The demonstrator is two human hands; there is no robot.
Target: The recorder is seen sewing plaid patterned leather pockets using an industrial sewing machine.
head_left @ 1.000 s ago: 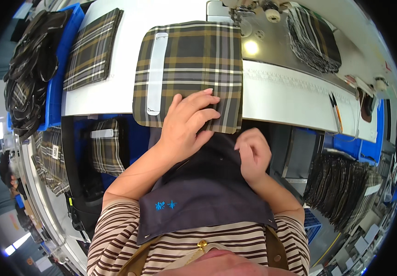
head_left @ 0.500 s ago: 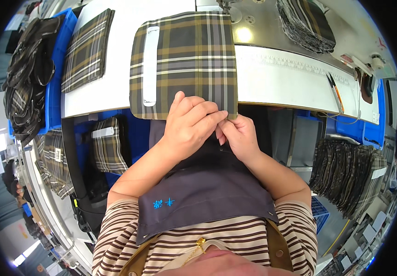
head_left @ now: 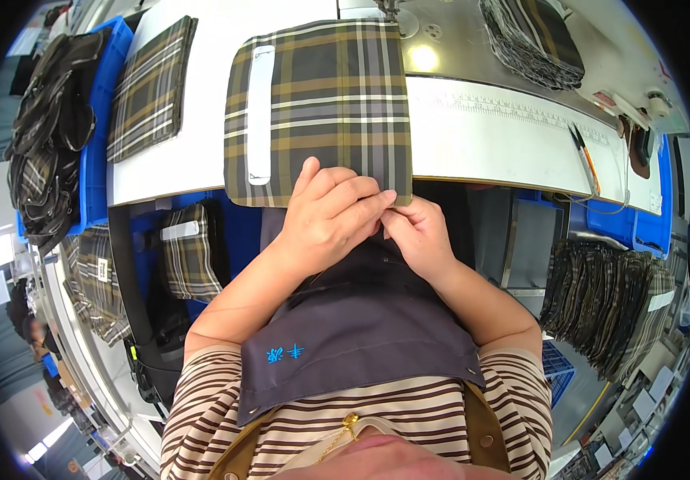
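In front of me a plaid fabric panel (head_left: 321, 104), dark with tan, grey and white stripes, lies on the white table and hangs slightly over its front edge. A white strip (head_left: 259, 116) runs along its left part. My left hand (head_left: 333, 204) is closed on the panel's near edge, with the thumb resting on top. Beside it, my right hand (head_left: 421, 234) pinches the near right corner. The fingertips of both hands nearly meet there. What lies under the fingers is hidden.
A sewing machine's needle area (head_left: 391, 10) is beyond the panel. On the right are a ruler scale (head_left: 513, 108), orange-handled tweezers (head_left: 585, 160) and a fabric stack (head_left: 533, 44). Left stand another plaid stack (head_left: 153, 88) and a blue bin (head_left: 105, 120) of dark pieces.
My right fingers have drawn in more tightly at the panel's near right corner. The panel has shifted very slightly left; my left hand keeps almost the same place.
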